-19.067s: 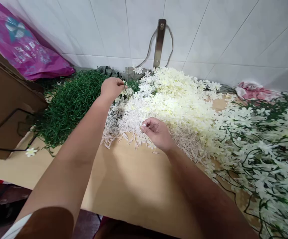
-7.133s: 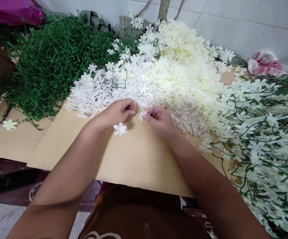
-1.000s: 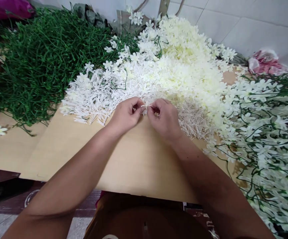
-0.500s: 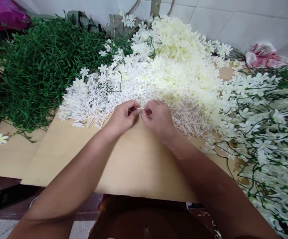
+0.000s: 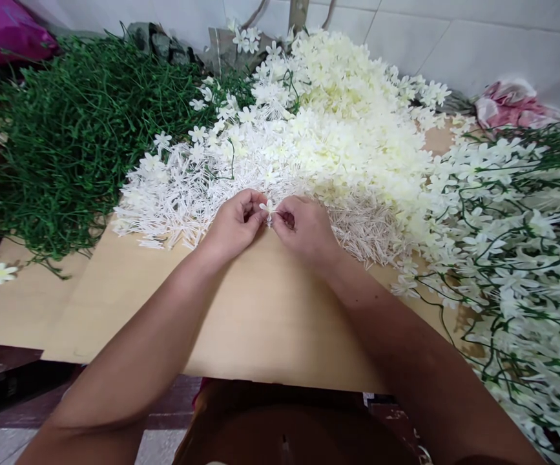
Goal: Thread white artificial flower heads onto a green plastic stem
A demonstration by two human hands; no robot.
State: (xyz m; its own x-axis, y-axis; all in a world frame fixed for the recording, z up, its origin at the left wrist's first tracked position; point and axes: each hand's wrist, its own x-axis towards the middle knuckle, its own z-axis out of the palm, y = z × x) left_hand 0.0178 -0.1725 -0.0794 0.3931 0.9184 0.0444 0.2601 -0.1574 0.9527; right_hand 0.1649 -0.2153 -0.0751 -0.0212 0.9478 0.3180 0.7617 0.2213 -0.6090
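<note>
Two hands (image 5: pixel 270 223) pinching small white flower (image 5: pixel 267 208)

The small white flower (image 5: pixel 269 208) pinched between the left hand (image 5: pixel 234 223) and right hand (image 5: pixel 306 229) is mostly covered by the fingertips, so its stem cannot be seen. Both forearms run off the bottom edge. The purple bag (image 5: pixel 3 35) is cut off at the top left corner. The flowering vines (image 5: pixel 517 258) continue past the right edge.
</note>
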